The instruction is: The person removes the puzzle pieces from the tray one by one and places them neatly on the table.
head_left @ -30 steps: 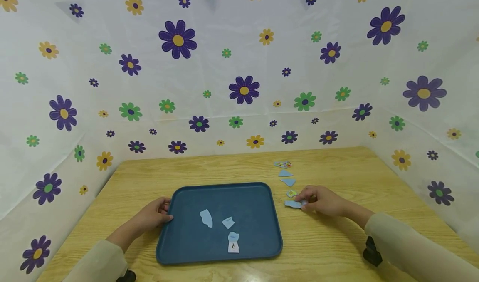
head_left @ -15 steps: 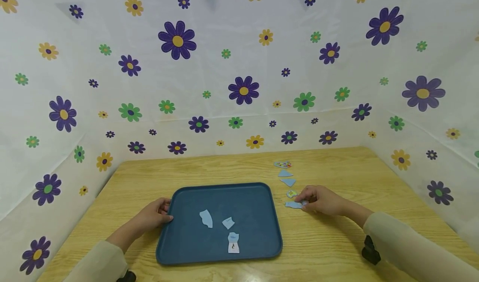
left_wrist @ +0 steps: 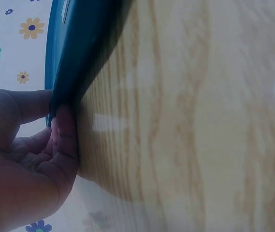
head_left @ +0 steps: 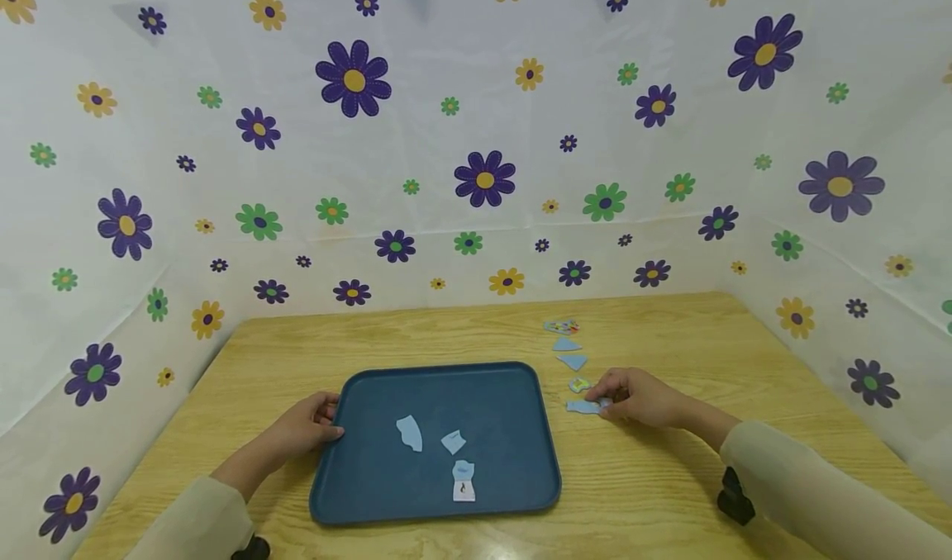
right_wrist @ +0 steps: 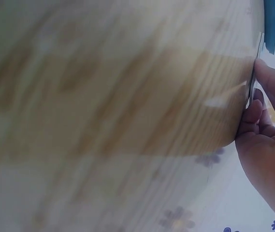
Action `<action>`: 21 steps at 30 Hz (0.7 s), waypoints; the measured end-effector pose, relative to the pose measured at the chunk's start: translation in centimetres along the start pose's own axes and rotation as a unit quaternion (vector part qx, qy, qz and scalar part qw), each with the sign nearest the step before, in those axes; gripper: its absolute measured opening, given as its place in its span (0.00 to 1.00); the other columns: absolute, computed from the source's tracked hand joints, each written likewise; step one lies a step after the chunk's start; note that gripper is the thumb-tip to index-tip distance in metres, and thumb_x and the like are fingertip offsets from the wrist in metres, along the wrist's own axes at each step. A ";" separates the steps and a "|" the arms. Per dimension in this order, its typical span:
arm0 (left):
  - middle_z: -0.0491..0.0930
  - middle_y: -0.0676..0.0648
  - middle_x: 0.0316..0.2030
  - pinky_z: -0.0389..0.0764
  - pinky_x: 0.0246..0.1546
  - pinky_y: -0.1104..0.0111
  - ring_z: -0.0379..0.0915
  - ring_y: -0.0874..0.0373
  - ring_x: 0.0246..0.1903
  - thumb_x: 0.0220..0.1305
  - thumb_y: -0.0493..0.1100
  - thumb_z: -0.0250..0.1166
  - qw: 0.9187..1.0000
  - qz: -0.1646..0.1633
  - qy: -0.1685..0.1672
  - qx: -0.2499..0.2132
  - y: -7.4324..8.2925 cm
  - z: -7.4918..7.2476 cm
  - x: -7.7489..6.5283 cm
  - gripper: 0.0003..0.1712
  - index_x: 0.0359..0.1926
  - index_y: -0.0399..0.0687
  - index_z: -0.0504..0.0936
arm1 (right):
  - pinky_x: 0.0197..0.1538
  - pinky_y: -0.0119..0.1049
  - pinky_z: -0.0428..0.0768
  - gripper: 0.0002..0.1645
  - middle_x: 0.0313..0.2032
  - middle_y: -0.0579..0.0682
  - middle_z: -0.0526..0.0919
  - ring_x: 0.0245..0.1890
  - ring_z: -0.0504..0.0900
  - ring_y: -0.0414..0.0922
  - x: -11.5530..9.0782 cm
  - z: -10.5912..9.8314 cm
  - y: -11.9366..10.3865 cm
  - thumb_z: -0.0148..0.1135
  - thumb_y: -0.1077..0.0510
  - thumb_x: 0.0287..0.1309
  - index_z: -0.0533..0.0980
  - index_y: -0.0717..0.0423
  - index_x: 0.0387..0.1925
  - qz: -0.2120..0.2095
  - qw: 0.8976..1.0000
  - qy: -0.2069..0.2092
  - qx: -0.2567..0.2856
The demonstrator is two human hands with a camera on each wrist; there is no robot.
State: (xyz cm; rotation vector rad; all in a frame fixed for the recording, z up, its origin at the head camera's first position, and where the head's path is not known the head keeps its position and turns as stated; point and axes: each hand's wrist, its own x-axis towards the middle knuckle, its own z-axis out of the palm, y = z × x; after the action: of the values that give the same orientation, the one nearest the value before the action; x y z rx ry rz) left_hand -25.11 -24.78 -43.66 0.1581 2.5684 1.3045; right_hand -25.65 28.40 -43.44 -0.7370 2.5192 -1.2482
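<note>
A dark blue tray (head_left: pixel 372 494) lies on the wooden table. My left hand (head_left: pixel 307 424) grips its left edge, thumb over the rim and fingers curled under it, as the left wrist view shows at the tray (left_wrist: pixel 74 53). Right of the tray, my right hand (head_left: pixel 640 398) pinches the right end of a flat light blue puzzle-like piece (head_left: pixel 583 407), which is edge-on in the right wrist view and partly hidden by the fingers. Just above it lies a piece with a yellow pattern (head_left: pixel 577 385). On the tray rest a long pale piece (head_left: pixel 409 433), a small piece (head_left: pixel 454 442) and a blue-and-white piece (head_left: pixel 464 481).
Farther back, in line with the pinched piece, lie two triangular blue pieces, one nearer (head_left: pixel 573 362) and one beyond (head_left: pixel 568 344). A colourful piece (head_left: pixel 561 326) is the farthest. A flowered white cloth (head_left: pixel 416 130) encloses the table (head_left: pixel 669 494) at the back and sides.
</note>
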 end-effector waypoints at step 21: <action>0.72 0.39 0.44 0.76 0.37 0.61 0.70 0.49 0.41 0.62 0.30 0.64 1.000 -0.007 -0.002 0.003 0.2 -0.1 0.0 0.32 0.64 0.25 0.63 | 0.46 0.39 0.75 0.16 0.47 0.56 0.81 0.46 0.75 0.50 0.4 -0.2 -1.0 0.66 0.65 0.58 0.80 0.65 0.48 0.052 0.999 -0.002 0.015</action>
State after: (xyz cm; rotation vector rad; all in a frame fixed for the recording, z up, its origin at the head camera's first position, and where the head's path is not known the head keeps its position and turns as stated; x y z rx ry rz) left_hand -25.16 -24.75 -43.44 0.1423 2.5652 1.2902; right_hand -25.68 27.82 -42.52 -0.5925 2.4940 -1.2452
